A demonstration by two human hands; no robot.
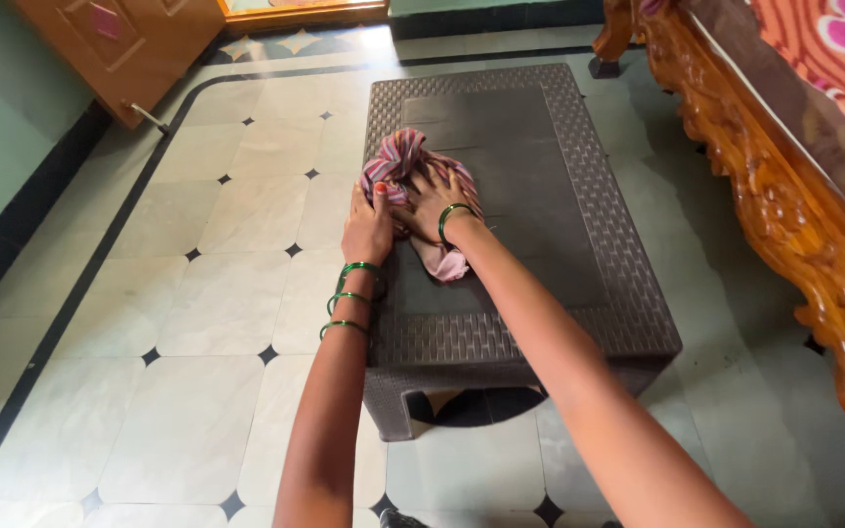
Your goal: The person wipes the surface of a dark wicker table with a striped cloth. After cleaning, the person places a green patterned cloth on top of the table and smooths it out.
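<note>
Near the left edge of the low dark table (579, 293), both hands are down on a bunched striped pink cloth (405, 161). Left hand (368, 227) presses flat against the cloth's near side, green bangles (349, 298) stacked along that forearm; right hand (437, 200) lies spread on top, fingers fanned, a single green bangle at the wrist. Neither hand looks closed around the fabric, though the fingertips are partly buried in folds, so that's hard to call. Looks like gathering or flattening work; the next move would call for steady downward pressure. Both arms reach forward, nearly straight. Tiled floor (198, 323) lies around, a carved wooden sofa (794, 205) stands right.
</note>
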